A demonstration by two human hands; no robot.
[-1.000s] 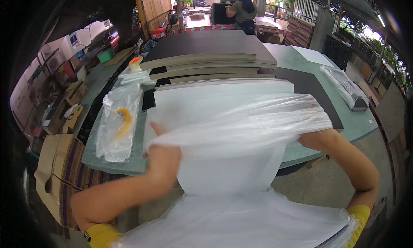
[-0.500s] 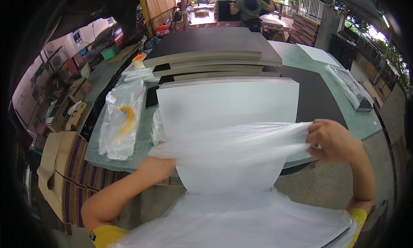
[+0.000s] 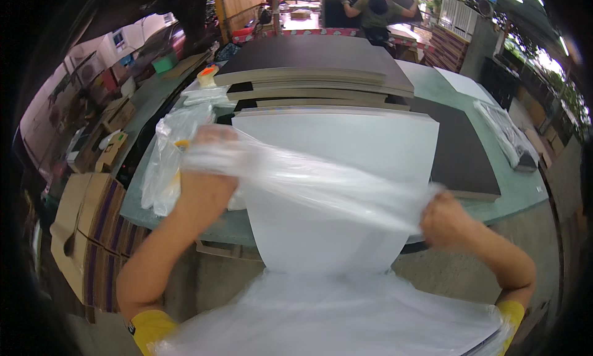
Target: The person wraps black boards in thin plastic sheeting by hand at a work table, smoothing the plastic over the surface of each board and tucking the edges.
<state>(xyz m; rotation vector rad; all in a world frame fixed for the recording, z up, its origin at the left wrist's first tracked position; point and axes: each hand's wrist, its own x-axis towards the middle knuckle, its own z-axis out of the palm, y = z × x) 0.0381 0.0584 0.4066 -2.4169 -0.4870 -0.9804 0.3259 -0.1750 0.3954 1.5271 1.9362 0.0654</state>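
Fingers of my right hand were curled tight on the clear plastic bag, while my left hand gripped its other edge, blurred under the film. I had it stretched across the white board over the green table.
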